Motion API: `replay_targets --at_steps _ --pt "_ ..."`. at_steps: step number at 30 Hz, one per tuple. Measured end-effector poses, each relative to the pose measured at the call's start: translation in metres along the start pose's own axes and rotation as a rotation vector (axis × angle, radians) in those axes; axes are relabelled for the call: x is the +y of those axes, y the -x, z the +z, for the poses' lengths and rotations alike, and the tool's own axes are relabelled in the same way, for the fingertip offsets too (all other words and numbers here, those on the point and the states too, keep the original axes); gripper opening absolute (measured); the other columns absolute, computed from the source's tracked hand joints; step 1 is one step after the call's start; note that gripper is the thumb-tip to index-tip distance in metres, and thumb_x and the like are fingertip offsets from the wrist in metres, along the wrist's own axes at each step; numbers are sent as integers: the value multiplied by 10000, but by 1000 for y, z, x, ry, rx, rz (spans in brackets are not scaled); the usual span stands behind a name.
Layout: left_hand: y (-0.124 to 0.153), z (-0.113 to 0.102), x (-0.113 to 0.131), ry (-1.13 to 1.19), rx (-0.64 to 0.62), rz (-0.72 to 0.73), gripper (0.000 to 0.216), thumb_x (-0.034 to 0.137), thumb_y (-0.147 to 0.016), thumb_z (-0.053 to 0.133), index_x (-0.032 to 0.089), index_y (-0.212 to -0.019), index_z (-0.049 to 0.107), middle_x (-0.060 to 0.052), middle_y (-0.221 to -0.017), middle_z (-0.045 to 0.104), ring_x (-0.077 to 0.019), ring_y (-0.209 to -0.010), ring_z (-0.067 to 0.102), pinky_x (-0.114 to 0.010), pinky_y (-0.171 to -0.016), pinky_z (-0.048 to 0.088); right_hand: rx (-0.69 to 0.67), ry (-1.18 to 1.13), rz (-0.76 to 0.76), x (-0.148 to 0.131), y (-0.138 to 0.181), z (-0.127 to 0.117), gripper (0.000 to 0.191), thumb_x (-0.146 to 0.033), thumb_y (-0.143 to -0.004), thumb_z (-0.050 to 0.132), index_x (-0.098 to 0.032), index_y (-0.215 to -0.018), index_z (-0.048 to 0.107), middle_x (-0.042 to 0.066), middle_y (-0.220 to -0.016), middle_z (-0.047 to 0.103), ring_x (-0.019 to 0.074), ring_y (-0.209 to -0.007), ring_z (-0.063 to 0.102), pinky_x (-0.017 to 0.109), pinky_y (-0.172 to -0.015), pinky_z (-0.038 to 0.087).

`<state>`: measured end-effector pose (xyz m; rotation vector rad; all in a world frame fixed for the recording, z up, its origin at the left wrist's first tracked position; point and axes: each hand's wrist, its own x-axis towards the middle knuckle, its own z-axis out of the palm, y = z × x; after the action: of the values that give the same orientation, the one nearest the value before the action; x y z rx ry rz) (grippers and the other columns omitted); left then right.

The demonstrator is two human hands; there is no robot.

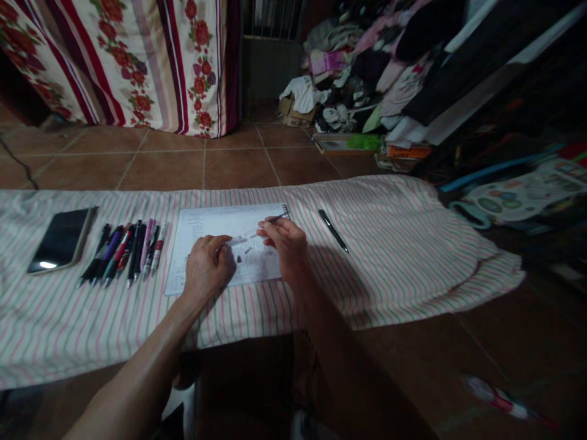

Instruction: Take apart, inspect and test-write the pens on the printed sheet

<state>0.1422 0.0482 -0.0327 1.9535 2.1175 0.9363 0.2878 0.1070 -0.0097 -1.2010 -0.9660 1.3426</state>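
Pen (243, 239) held between both my hands just above the pad (206, 226), long axis L-to-R, tilted up to the right. Left hand (208, 266) pinches its near end, right hand (287, 244) pinches the far end. Two small bits (239, 259) lie on the pad below. On the cloth (389, 244): pen row (123, 250) and phone (59, 239) to the left, black pen (333, 230) to the right.

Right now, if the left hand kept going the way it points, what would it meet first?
Most likely the right hand, close ahead over the notebook; the white pen piece in the left hand would touch first.
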Motion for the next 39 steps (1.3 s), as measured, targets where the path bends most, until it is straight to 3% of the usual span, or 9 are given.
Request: replay_targets --at_steps 39 --pt "0 3 3 83 -24 -36 332 243 -806 377 155 -991 638 -71 -868 628 -223 -866 557 -353 -782 452 -18 23 15 -3 2 0 162 -264 -638 632 -167 -763 599 13 -717 673 125 -666 653 171 -503 441"
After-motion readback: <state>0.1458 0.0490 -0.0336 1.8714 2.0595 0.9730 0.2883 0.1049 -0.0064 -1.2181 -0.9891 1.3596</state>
